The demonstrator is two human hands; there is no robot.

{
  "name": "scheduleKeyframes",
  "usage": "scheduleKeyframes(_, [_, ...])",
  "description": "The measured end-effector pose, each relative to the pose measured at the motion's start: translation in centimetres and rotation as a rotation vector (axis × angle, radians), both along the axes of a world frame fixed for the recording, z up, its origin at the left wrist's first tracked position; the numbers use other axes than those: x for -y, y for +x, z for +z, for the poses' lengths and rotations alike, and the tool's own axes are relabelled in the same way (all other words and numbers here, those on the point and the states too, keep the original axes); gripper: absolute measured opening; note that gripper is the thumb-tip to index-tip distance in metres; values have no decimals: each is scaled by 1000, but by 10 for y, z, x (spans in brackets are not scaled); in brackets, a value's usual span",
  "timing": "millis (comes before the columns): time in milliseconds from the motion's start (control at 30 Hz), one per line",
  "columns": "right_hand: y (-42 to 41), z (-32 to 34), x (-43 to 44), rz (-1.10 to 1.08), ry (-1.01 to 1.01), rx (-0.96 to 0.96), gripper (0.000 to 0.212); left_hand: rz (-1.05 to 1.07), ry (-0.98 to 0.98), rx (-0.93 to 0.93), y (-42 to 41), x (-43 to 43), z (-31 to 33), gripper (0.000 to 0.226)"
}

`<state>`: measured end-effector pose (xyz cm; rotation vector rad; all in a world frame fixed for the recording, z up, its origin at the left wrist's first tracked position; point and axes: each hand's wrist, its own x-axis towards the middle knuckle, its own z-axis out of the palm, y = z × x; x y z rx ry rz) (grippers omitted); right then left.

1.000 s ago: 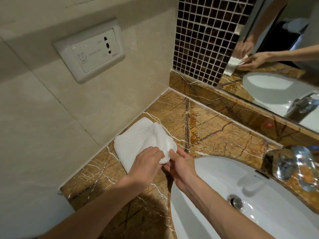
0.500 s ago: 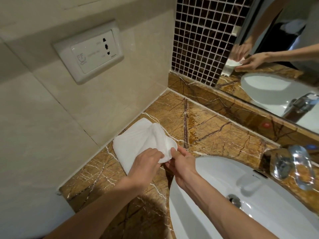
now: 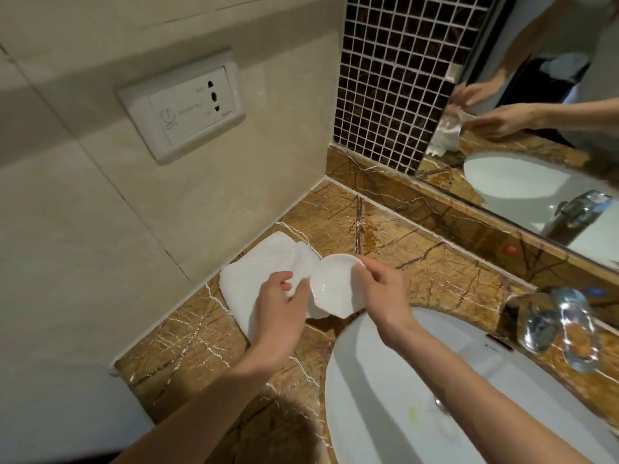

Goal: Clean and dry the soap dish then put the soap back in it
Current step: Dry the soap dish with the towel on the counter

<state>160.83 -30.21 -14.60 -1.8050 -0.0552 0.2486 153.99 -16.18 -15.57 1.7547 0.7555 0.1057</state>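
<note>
Right hand (image 3: pixel 378 289) has the small white glossy ceramic soap dish (image 3: pixel 335 286), fingers curled over its far-right rim, dish tipped so the hollow faces up toward the camera. It's held just above the brown veined marble counter (image 3: pixel 435 272), at the counter's left-back corner, right by the basin edge. Left hand (image 3: pixel 281 306) sits on the white folded terry towel (image 3: pixel 264 272), fingers bent and part-closed on a fold of the cloth, thumb tip close to the dish's left rim; can't tell if it actually touches. Towel lies flat on the counter against the beige tiled wall (image 3: pixel 100 262), its right edge tucked under and behind the dish. Dish overlaps the towel from this angle.

Below right, the white oval ceramic basin (image 3: pixel 385 380), w/ a faint yellowish smear (image 3: pixel 412 413) near the drain (image 3: pixel 440 405); too blurred to say what that is. Chrome faucet (image 3: pixel 556 326) at the right edge, glare all over it. White wall socket plate (image 3: pixel 182 105) up on the tiled wall, well apart from the hands. Dark mosaic tile strip (image 3: pixel 395 75) beside the mirror (image 3: pixel 552 162); mirror shows both hands w/ something white between them, plus basin and faucet. Both forearms bare.
</note>
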Motion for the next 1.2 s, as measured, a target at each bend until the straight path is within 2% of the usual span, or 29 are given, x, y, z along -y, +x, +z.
scheduleKeyframes(100, [-12, -4, -18, -14, -144, 166, 31, 139, -327, -75, 3, -4, 10, 33])
scheduleKeyframes(233, [-35, -3, -41, 74, -231, 449, 23, 140, -895, -142, 12, -19, 21, 54])
scheduleKeyframes(300, [-50, -3, -52, 203, -282, 567, 25, 146, -996, -87, 11, -29, 22, 52])
scheduleKeyframes(467, [-68, -19, -67, 416, -447, 618, 39, 249, -929, -6, 4, -48, 11, 28])
scheduleKeyframes(533, [-68, -20, -69, 489, -453, 684, 34, 271, -851, 21, -2, -57, 4, 24])
scheduleKeyframes(600, [-63, -20, -68, 539, -443, 665, 28, 268, -833, 70, -8, -64, -2, 20])
scheduleKeyframes(700, [-35, -26, -64, 331, -470, 487, 32, 244, -837, 114, -12, -70, -8, 15])
scheduleKeyframes(767, [-9, -33, -65, 192, -622, 342, 37, 228, -818, 119, -12, -71, -11, 15])
scheduleKeyframes(833, [7, -37, -69, 212, -717, 146, 42, 213, -801, 105, -11, -70, -13, 22])
scheduleKeyframes(867, [11, -38, -71, 241, -688, 65, 38, 222, -791, 94, -12, -69, -14, 25])
scheduleKeyframes(933, [14, -41, -74, 235, -559, 0, 15, 263, -758, 67, -15, -68, -20, 27])
scheduleKeyframes(1000, [17, -43, -75, 190, -504, 59, 7, 270, -729, 48, -17, -70, -25, 28])
scheduleKeyframes(1100, [15, -43, -77, 154, -475, 203, 14, 179, -645, 25, -19, -73, -24, 29])
scheduleKeyframes(1200, [12, -45, -80, 186, -467, 352, 13, 86, -474, 24, -18, -79, -18, 25])
